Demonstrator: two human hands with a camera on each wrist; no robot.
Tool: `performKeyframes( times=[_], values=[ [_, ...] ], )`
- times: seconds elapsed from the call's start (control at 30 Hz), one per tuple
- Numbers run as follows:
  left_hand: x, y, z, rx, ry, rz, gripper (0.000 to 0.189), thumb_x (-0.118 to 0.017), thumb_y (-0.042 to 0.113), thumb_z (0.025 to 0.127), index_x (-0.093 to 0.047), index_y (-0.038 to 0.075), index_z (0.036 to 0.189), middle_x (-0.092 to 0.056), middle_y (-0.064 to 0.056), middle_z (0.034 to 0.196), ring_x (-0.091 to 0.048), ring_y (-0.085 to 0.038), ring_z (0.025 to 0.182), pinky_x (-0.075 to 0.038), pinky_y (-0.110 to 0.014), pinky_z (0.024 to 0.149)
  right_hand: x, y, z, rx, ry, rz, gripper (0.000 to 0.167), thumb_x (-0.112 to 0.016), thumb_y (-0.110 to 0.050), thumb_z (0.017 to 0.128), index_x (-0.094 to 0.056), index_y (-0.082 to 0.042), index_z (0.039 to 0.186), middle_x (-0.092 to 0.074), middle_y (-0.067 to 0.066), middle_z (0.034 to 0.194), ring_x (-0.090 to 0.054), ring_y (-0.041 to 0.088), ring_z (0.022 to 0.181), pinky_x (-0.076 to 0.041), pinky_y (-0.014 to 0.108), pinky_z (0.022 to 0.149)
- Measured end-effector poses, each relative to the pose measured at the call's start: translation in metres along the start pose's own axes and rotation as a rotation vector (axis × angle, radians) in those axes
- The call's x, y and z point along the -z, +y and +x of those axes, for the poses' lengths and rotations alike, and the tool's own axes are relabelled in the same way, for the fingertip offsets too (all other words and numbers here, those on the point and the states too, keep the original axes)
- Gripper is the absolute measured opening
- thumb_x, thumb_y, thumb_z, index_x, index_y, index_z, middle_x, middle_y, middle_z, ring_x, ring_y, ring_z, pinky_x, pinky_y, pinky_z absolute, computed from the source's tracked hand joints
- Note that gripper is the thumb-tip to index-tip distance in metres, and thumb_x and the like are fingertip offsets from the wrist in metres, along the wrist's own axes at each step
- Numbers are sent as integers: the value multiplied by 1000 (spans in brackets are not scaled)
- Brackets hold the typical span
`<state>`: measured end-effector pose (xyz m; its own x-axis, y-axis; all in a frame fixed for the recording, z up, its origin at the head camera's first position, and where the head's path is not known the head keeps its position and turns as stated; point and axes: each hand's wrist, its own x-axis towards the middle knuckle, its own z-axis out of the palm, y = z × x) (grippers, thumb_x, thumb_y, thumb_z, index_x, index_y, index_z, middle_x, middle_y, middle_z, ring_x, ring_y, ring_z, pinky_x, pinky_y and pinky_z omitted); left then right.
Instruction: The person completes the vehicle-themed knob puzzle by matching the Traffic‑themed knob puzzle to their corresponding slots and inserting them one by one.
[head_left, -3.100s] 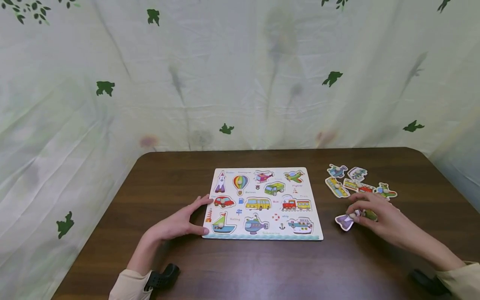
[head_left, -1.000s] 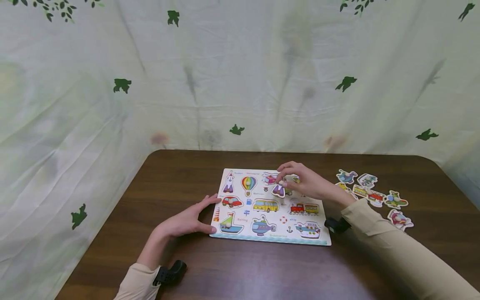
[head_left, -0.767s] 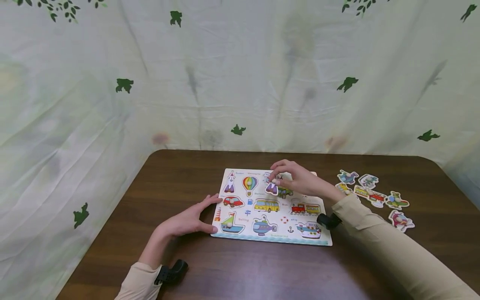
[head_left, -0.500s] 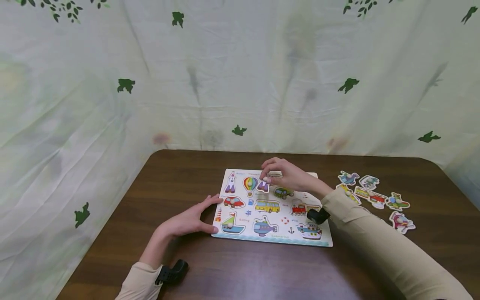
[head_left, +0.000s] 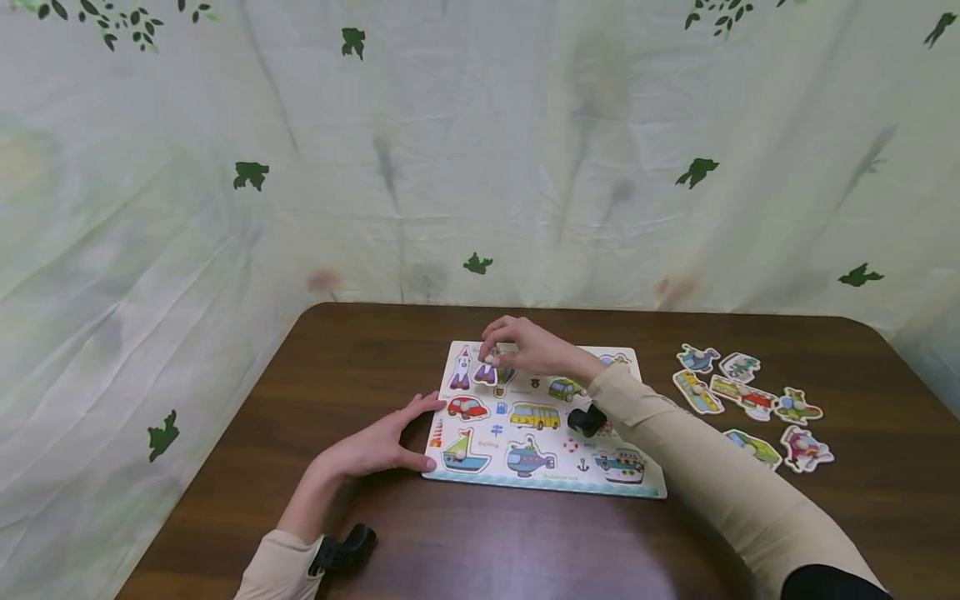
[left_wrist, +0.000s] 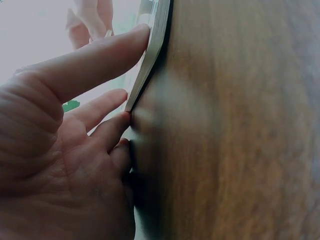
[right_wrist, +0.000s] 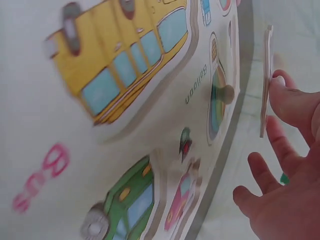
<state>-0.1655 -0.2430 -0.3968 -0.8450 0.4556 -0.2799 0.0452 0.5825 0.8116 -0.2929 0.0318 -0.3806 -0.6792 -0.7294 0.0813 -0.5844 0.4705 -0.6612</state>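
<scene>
A: Begin at the left. What is the condition of the left hand (head_left: 372, 447)?

B: Thumb and fingers are spread. The thumb touches the lower left corner of the puzzle board (head_left: 540, 487); a fingertip touches its left edge

A: State the board position

B: Flat on the desk (head_left: 450, 542), lower center of the head view. A rocket picture (head_left: 461, 369) occupies its upper left corner

A: Locate the rocket piece (head_left: 486, 374)

B: Just right of the rocket picture, over the upper left part of the board. It hides part of the balloon piece (right_wrist: 215, 107), whose knob shows in the right wrist view

A: Condition of the right hand (head_left: 528, 348)?

B: Pinching the rocket piece between thumb and finger. The right wrist view shows that piece edge-on, apart from the board

A: List the items at the right of the frame

B: On the desk: submarine piece (head_left: 697, 359), bus piece (head_left: 698, 392), ship piece (head_left: 740, 367), train piece (head_left: 745, 397), green truck piece (head_left: 759, 450), plane piece (head_left: 798, 407) and helicopter piece (head_left: 807, 449). The right sleeve (head_left: 712, 475) partly covers the green truck piece
</scene>
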Motion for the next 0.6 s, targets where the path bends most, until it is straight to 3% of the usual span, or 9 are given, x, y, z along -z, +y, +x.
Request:
performKeyframes(
  times=[0.3, 0.6],
  values=[
    [0, -2, 0, -11, -5, -8, 83, -81, 19, 82, -37, 14, 151, -6, -22, 162, -1, -40, 148, -8, -64, 110, -11, -7, 23, -12, -17, -55, 16, -65, -8, 95, -75, -14, 106, -52, 12, 136, -40, 30, 130, -30, 49, 107],
    [-1, -3, 0, -1, 1, -13, 84, -81, 18, 81, -37, 15, 152, -6, -22, 162, -1, -40, 148, -8, -64, 111, -22, -12, 38, -74, -53, -84, 16, -65, -10, 95, -75, -19, 103, -51, 6, 137, -33, 30, 134, -23, 49, 110]
  ],
)
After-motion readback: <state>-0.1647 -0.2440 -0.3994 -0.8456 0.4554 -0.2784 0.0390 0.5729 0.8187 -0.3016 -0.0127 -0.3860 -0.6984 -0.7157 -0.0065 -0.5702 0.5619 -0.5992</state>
